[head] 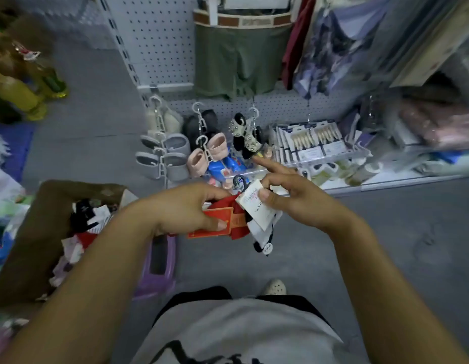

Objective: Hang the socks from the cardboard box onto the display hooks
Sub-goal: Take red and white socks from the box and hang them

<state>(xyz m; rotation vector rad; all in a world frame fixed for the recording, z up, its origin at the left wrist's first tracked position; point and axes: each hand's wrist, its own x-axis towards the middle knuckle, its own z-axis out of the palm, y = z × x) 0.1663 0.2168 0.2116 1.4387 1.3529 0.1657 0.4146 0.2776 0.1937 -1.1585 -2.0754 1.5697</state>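
My left hand (187,210) grips a pair of red socks with a red card label (215,224) at mid-frame. My right hand (293,199) pinches the white card label of a black-and-white sock pair (263,227), index finger pointing forward; a small dark hanger hook (238,179) sticks up between both hands. The brown cardboard box (31,232) stands open at my left with several more socks (83,222) inside. Ahead, the white pegboard (159,40) carries display hooks with hanging grey socks (173,156), pink socks (207,156) and black-and-white socks (247,137).
A purple plastic stool (159,269) sits between the box and my legs. Green shorts (236,61) and other garments hang higher on the pegboard. A low shelf (385,179) at right holds packaged goods. Grey floor lies on both sides.
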